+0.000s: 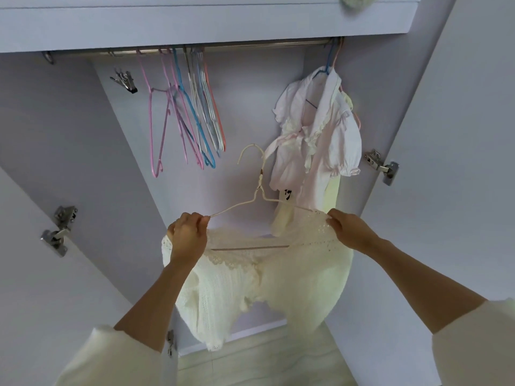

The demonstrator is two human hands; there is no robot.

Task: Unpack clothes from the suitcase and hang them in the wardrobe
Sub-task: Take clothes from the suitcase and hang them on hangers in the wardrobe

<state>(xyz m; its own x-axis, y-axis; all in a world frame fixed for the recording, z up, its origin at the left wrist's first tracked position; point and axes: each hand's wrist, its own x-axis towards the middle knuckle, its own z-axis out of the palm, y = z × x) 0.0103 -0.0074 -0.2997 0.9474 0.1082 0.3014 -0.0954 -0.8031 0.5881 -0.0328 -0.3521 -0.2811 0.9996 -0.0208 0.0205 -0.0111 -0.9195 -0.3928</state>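
Observation:
A cream knitted garment [259,285] hangs from a thin white wire hanger [257,188] held up in front of the open wardrobe. My left hand [188,236] grips the hanger's left arm together with the garment's shoulder. My right hand [349,232] pinches the garment's lacy neckline over the hanger's right arm. The hanger's hook points up, well below the metal rail [250,47]. A pale pink frilled blouse [317,135] hangs on the rail's right end, with a cream garment [284,218] hanging behind and below it.
Several bare pink, blue and white hangers [189,112] hang bunched on the rail's left part, with a metal clip hanger [125,80] further left. Both wardrobe doors stand open, with hinges [380,165] at each side. A shelf [195,20] runs above the rail.

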